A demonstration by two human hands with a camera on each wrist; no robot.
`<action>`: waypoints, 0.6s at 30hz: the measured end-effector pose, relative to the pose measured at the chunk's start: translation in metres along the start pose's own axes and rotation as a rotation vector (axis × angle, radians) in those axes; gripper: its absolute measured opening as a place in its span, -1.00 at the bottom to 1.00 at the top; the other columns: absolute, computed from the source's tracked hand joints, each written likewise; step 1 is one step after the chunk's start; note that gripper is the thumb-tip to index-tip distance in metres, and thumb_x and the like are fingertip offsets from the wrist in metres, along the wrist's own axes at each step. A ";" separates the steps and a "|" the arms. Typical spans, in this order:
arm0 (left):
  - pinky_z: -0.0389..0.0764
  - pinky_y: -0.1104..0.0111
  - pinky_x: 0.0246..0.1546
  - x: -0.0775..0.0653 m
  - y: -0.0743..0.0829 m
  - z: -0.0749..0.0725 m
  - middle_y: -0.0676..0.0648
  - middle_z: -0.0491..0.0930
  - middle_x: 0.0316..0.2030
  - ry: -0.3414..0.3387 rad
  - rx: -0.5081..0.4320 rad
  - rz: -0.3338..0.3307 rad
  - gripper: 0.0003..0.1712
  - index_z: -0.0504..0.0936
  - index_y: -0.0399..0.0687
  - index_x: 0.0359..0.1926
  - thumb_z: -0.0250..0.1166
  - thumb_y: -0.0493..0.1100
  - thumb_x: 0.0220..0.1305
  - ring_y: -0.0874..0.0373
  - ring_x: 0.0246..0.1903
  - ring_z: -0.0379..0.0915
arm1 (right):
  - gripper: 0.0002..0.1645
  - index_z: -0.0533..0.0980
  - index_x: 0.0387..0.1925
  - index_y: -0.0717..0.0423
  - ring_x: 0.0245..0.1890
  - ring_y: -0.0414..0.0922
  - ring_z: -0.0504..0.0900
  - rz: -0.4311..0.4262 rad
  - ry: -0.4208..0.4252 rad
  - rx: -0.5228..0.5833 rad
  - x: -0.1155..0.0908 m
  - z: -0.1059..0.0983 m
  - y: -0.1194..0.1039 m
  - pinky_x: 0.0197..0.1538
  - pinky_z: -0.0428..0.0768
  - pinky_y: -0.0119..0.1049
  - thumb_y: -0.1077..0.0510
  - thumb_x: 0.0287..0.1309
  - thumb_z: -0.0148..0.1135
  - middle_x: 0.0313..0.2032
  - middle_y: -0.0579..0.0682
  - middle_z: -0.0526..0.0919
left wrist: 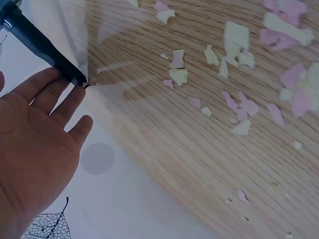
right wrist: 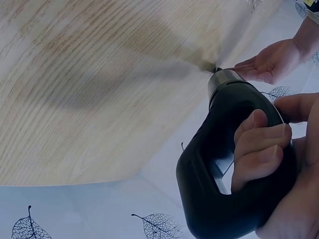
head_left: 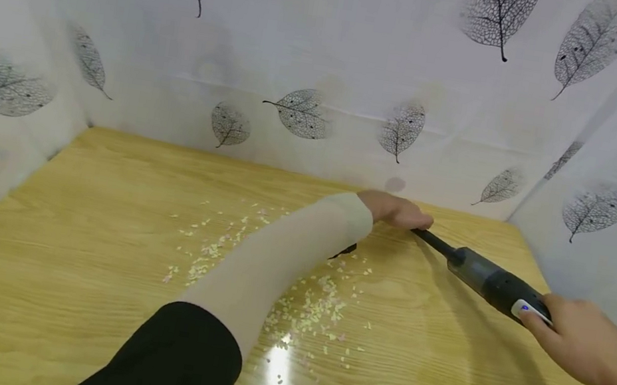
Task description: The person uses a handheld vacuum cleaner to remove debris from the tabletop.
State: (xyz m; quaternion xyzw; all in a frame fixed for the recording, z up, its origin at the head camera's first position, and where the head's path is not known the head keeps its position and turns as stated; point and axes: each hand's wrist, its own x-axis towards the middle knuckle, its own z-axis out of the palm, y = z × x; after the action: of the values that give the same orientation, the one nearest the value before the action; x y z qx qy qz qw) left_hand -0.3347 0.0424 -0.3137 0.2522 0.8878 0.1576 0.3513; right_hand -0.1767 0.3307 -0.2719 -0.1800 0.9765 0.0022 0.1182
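Observation:
My right hand (head_left: 583, 333) grips the looped black handle of a handheld vacuum cleaner (head_left: 502, 287), its thumb near a small blue light. In the right wrist view, the fingers (right wrist: 261, 154) curl through the handle. Across the table reaches my left hand (head_left: 399, 211), beside the vacuum's thin black nozzle (head_left: 434, 241). Palm showing and fingers extended, it has its fingertips against the nozzle (left wrist: 42, 45) in the left wrist view. Small pale yellow and pink paper scraps (head_left: 320, 309) lie scattered on the table, partly hidden by the left forearm.
The wood-grain table (head_left: 116, 222) is bordered at the back and sides by white leaf-print curtains (head_left: 332, 41). A small black object (head_left: 344, 250) shows under the left wrist. Light reflects off the table's front part.

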 end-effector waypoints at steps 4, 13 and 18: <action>0.03 0.46 0.48 -0.009 -0.001 0.004 0.21 -0.03 0.56 0.005 0.015 0.016 -0.27 -0.04 0.28 0.59 -0.46 0.30 0.49 0.28 0.54 -0.10 | -0.55 0.40 -0.43 0.16 -0.65 -0.18 0.28 -0.025 0.027 -0.024 -0.004 0.002 -0.001 -0.51 0.24 -0.33 -0.03 0.54 -0.10 -0.62 -0.08 0.31; 0.35 0.49 0.11 -0.030 -0.021 0.016 0.03 0.51 0.10 0.027 -0.070 0.114 -0.42 0.51 -0.01 0.12 -0.35 0.11 0.52 0.26 0.02 0.43 | -0.58 0.42 -0.38 0.16 -0.68 -0.25 0.23 -0.058 0.049 -0.036 -0.013 0.007 -0.004 -0.54 0.22 -0.38 -0.04 0.54 -0.08 -0.65 -0.11 0.30; 0.35 0.48 -0.11 -0.043 -0.031 0.022 0.03 0.50 -0.29 0.054 -0.058 0.167 -0.54 0.53 -0.02 -0.28 -0.26 0.05 0.46 0.26 -0.30 0.38 | -0.66 0.40 -0.45 0.06 -0.73 -0.34 0.14 -0.124 0.146 -0.017 -0.021 0.017 -0.005 -0.58 0.17 -0.43 0.02 0.49 0.03 -0.70 -0.19 0.24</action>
State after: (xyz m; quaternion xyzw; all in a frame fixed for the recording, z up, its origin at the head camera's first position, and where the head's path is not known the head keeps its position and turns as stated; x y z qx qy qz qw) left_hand -0.3033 -0.0047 -0.3198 0.3110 0.8678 0.2186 0.3200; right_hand -0.1522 0.3341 -0.2837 -0.2409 0.9695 -0.0099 0.0451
